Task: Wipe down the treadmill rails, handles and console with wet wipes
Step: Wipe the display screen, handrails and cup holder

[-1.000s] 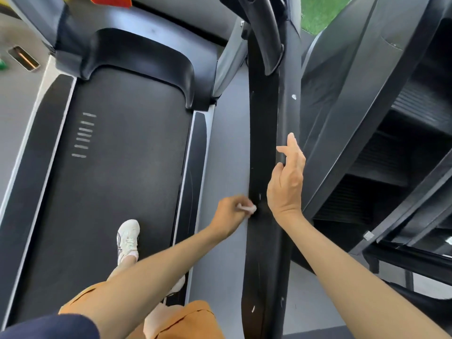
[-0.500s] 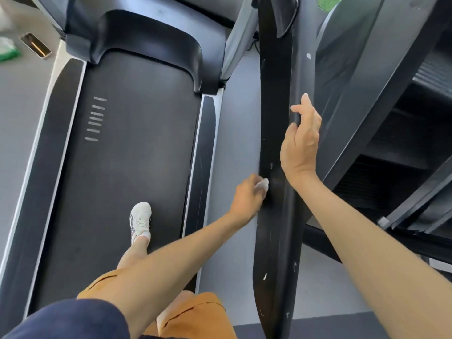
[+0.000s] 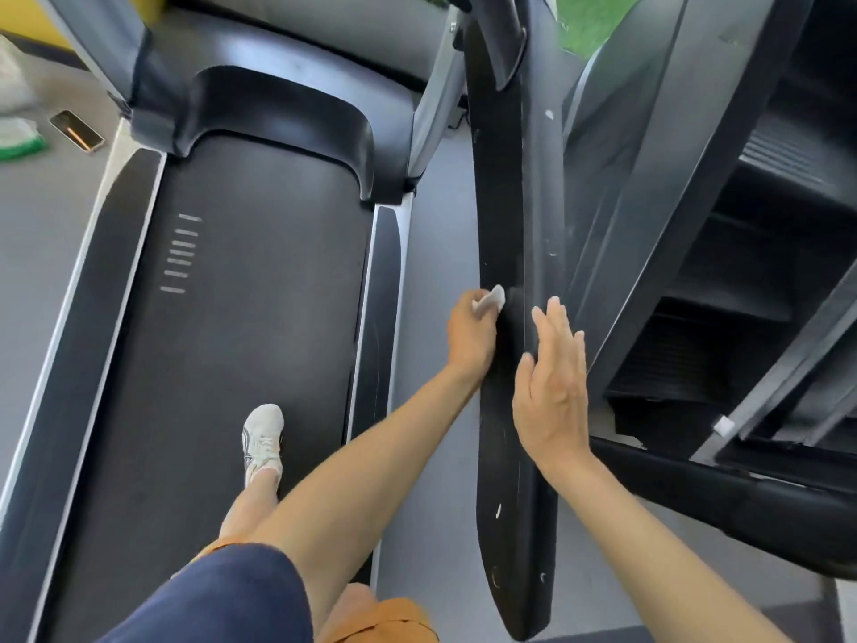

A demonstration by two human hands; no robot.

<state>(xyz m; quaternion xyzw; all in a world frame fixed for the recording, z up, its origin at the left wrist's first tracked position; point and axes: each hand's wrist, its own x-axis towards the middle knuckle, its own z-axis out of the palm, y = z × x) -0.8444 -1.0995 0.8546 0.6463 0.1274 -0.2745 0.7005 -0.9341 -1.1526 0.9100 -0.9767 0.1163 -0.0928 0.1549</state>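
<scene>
- The left hand (image 3: 473, 338) pinches the wipe (image 3: 490, 300) in curled fingers, pressing it on the rail's (image 3: 503, 187) left face, about midway along.
- The right hand (image 3: 552, 392) lies flat and released on the rail's top, just right of the wipe, holding nothing.
- The step looks like wiping the rail's side, best done in long, overlapping strokes from near to far with the wipe spread flat, not bunched.
- White specks (image 3: 498, 510) at the near and far ends probably need firmer rubbing.
- The right palm could smear cleaned surface, so rest it on an unwiped part.
</scene>
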